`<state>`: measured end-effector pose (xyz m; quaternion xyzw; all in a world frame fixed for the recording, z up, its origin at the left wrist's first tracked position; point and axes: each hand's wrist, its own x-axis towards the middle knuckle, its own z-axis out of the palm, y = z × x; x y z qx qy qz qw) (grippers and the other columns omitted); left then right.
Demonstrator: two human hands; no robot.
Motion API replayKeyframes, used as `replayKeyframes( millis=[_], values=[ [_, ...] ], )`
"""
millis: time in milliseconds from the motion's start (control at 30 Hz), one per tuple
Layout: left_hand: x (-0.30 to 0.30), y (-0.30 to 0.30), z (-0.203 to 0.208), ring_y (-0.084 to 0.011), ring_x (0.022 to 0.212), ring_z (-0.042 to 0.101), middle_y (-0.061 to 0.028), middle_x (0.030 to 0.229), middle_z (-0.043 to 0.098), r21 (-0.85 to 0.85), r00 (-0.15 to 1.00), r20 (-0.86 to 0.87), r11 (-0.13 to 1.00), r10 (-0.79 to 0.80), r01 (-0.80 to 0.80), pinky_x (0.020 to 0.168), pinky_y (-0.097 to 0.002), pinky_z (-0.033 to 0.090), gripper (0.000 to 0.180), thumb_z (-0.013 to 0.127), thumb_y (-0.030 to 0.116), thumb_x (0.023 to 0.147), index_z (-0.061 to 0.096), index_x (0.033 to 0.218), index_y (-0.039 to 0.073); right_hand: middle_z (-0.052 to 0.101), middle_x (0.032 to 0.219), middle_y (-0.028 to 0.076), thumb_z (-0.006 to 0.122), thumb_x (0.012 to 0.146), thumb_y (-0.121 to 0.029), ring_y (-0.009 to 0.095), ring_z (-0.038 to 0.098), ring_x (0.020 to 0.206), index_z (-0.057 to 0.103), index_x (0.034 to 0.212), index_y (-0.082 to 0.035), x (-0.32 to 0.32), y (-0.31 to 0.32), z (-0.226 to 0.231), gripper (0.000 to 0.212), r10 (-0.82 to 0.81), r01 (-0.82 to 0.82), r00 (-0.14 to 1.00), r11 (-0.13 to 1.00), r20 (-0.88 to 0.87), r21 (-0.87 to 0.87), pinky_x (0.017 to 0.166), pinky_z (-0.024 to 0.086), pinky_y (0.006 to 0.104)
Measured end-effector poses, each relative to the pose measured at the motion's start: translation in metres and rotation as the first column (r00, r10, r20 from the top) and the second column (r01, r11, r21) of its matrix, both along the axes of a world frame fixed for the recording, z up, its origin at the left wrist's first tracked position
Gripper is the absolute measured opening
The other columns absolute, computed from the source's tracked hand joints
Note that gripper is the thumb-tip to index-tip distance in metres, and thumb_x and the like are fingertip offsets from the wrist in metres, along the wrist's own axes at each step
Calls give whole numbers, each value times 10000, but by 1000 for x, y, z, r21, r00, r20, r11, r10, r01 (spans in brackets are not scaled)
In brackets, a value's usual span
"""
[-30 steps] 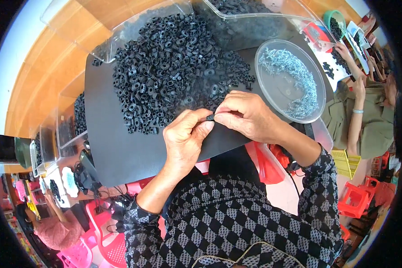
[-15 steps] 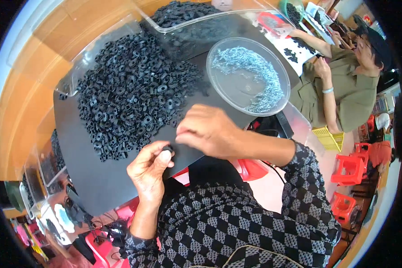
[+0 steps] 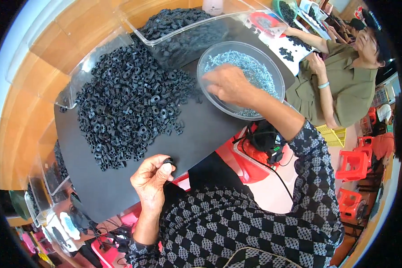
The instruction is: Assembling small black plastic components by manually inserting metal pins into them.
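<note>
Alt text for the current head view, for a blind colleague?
The left hand pinches a small black plastic part; the right hand is at a round clear plastic tub of small silvery pieces. A heap of black parts lies on the dark table.

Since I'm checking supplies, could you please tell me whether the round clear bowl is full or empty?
Partly filled: small shiny pieces lie in the bowl, below its rim, with part hidden by the right hand.
</note>
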<state>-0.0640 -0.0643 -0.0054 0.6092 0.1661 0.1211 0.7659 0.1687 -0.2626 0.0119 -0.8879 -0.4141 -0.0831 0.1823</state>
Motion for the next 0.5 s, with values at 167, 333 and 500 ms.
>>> replayKeyframes(
  millis=[167, 333, 500],
  values=[
    [-2, 1, -3, -145, 631, 603, -92, 806, 642, 0, 1000, 24, 1000, 4, -4, 506, -219, 478, 154, 682, 33, 807, 632, 926, -50, 583, 757, 144, 622, 751, -118, 351, 571, 811, 643, 894, -105, 4, -14, -4, 145, 19, -16, 999, 996, 36, -84, 698, 463, 455],
    [-3, 3, -3, -126, 684, 615, -76, 825, 635, -9, 1000, -2, 1000, -30, 30, 554, -214, 513, 156, 674, 18, 824, 636, 958, -51, 576, 751, 136, 625, 731, -64, 343, 569, 797, 652, 875, -102, -1, -18, -8, 152, 8, -8, 999, 1000, 46, -5, 688, 467, 445],
    [-3, 2, 0, -141, 609, 598, -95, 788, 647, 0, 1000, -1, 1000, 16, -16, 511, -221, 478, 163, 683, 37, 807, 631, 928, -59, 565, 759, 139, 620, 710, -40, 330, 560, 822, 650, 850, -74, -4, -16, -14, 147, 16, -13, 996, 999, 90, -38, 685, 463, 433]
  ],
)
